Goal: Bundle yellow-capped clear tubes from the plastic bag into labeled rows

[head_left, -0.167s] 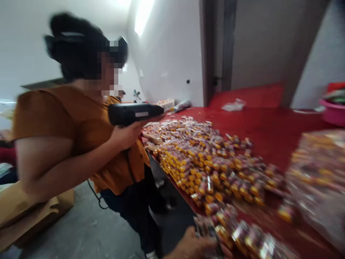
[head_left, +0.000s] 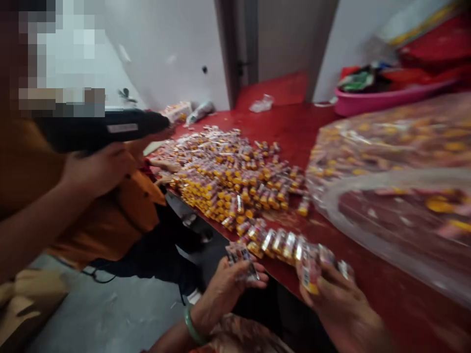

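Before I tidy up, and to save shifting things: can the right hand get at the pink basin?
Probably not directly: the clear bag lies between the right hand and the pink basin, and that hand seems to hold a yellow-ended pack.

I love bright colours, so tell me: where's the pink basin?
In the head view, the basin is at the upper right, on the red table, just behind the clear bag.

passage — red tabletop [head_left: 290, 128], back | blocking — packet pile [head_left: 235, 172] left; bag [head_left: 386, 142] right
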A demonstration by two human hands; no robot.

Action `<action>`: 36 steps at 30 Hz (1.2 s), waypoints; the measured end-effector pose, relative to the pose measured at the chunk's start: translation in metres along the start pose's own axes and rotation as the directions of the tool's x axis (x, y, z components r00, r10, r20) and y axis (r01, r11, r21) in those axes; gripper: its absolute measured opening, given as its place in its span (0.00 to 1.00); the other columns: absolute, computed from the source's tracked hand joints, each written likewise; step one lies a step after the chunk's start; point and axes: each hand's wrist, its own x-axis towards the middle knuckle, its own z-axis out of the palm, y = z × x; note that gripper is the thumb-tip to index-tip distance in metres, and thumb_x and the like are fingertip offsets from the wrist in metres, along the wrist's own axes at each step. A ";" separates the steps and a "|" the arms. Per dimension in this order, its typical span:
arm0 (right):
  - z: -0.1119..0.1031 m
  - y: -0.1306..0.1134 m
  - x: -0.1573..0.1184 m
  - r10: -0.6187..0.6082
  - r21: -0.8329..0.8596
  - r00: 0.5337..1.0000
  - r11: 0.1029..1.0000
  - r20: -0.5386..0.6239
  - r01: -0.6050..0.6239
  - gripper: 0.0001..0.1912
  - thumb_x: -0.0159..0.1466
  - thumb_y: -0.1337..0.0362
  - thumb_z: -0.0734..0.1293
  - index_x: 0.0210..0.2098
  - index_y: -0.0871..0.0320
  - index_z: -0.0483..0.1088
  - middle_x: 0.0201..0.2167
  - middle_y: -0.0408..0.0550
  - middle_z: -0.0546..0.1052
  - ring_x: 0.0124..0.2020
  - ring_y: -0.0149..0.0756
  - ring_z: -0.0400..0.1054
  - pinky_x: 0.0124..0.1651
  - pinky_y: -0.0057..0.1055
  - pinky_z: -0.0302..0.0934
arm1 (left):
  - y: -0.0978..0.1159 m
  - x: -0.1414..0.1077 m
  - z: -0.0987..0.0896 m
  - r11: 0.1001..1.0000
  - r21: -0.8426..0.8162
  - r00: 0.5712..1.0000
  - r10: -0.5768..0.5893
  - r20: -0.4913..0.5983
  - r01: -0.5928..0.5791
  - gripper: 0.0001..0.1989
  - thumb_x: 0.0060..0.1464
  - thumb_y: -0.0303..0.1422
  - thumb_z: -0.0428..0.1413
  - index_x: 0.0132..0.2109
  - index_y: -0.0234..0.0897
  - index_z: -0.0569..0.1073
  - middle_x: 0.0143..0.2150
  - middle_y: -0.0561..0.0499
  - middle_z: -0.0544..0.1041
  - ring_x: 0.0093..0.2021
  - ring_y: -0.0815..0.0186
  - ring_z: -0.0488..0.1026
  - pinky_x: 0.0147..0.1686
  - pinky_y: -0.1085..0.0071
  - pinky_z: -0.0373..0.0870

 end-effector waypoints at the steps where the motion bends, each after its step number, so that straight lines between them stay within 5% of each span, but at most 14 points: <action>1: 0.001 -0.003 -0.007 0.067 0.056 0.995 0.996 -0.067 -0.064 0.14 0.54 0.53 0.74 0.38 0.52 0.78 0.28 0.49 0.77 0.23 0.35 0.68 0.20 0.30 0.62 | 0.001 0.001 -0.002 1.000 0.017 1.000 -0.011 0.012 0.011 0.13 0.47 0.33 0.65 0.38 0.28 0.75 0.34 0.41 0.80 0.33 0.60 0.79 0.33 0.67 0.76; 7: 0.012 -0.020 -0.008 0.253 0.272 0.943 0.943 -0.214 -0.192 0.16 0.45 0.60 0.78 0.33 0.55 0.79 0.23 0.47 0.75 0.19 0.29 0.62 0.19 0.25 0.58 | 0.022 0.013 -0.003 0.992 0.104 0.996 -0.081 0.031 0.077 0.14 0.48 0.34 0.65 0.39 0.29 0.75 0.33 0.44 0.80 0.31 0.63 0.78 0.31 0.70 0.76; 20: 0.005 -0.018 -0.015 0.335 0.257 0.903 0.929 -0.268 -0.268 0.19 0.39 0.62 0.79 0.33 0.55 0.80 0.25 0.48 0.76 0.20 0.29 0.65 0.20 0.24 0.61 | 0.017 0.010 0.001 0.994 0.103 0.999 -0.045 -0.027 0.048 0.18 0.42 0.36 0.68 0.38 0.29 0.75 0.30 0.44 0.80 0.28 0.63 0.78 0.27 0.71 0.75; 24: -0.007 -0.023 -0.030 0.282 0.150 0.888 0.958 -0.363 -0.243 0.19 0.42 0.61 0.78 0.35 0.58 0.79 0.27 0.47 0.76 0.22 0.30 0.65 0.22 0.25 0.60 | 0.022 0.006 0.001 0.987 0.140 0.993 -0.063 -0.100 0.076 0.18 0.38 0.34 0.70 0.36 0.32 0.75 0.28 0.48 0.80 0.27 0.64 0.78 0.26 0.72 0.75; 26: -0.028 -0.020 -0.039 0.188 -0.070 0.858 0.966 -0.478 -0.251 0.19 0.46 0.57 0.76 0.35 0.59 0.77 0.26 0.46 0.75 0.23 0.31 0.65 0.23 0.26 0.60 | 0.022 0.012 0.000 0.984 0.155 0.992 -0.071 -0.100 0.086 0.17 0.35 0.32 0.71 0.34 0.33 0.76 0.28 0.49 0.80 0.28 0.64 0.78 0.26 0.72 0.76; 28: -0.056 -0.016 -0.052 -0.014 -0.423 0.806 0.856 -0.592 -0.296 0.19 0.51 0.52 0.72 0.35 0.60 0.76 0.25 0.46 0.75 0.23 0.33 0.66 0.24 0.29 0.61 | 0.019 0.022 -0.001 0.977 0.180 0.991 -0.097 -0.095 0.113 0.17 0.35 0.32 0.71 0.35 0.34 0.77 0.30 0.50 0.80 0.29 0.63 0.78 0.28 0.71 0.77; 30: -0.084 -0.014 -0.067 -0.231 -0.670 0.736 0.639 -0.637 -0.379 0.19 0.54 0.50 0.67 0.34 0.60 0.75 0.24 0.46 0.74 0.23 0.34 0.65 0.26 0.30 0.60 | 0.015 0.028 0.000 0.967 0.213 0.989 -0.123 -0.083 0.139 0.17 0.34 0.30 0.71 0.35 0.34 0.77 0.31 0.50 0.80 0.30 0.63 0.78 0.28 0.71 0.77; 33: -0.116 -0.016 -0.082 -0.441 -0.755 0.615 0.428 -0.654 -0.496 0.16 0.55 0.53 0.65 0.32 0.60 0.74 0.24 0.47 0.72 0.25 0.35 0.63 0.31 0.32 0.58 | 0.009 0.028 0.005 0.956 0.249 0.988 -0.144 -0.057 0.154 0.17 0.34 0.29 0.71 0.34 0.34 0.77 0.30 0.51 0.80 0.30 0.64 0.77 0.27 0.72 0.77; 36: -0.131 -0.021 -0.085 -0.552 -0.777 0.575 0.247 -0.604 -0.579 0.13 0.56 0.58 0.63 0.34 0.60 0.73 0.29 0.51 0.73 0.29 0.38 0.64 0.34 0.34 0.56 | 0.005 0.026 0.012 0.955 0.254 0.988 -0.149 -0.045 0.155 0.17 0.33 0.29 0.71 0.34 0.35 0.77 0.30 0.53 0.79 0.30 0.65 0.77 0.27 0.71 0.78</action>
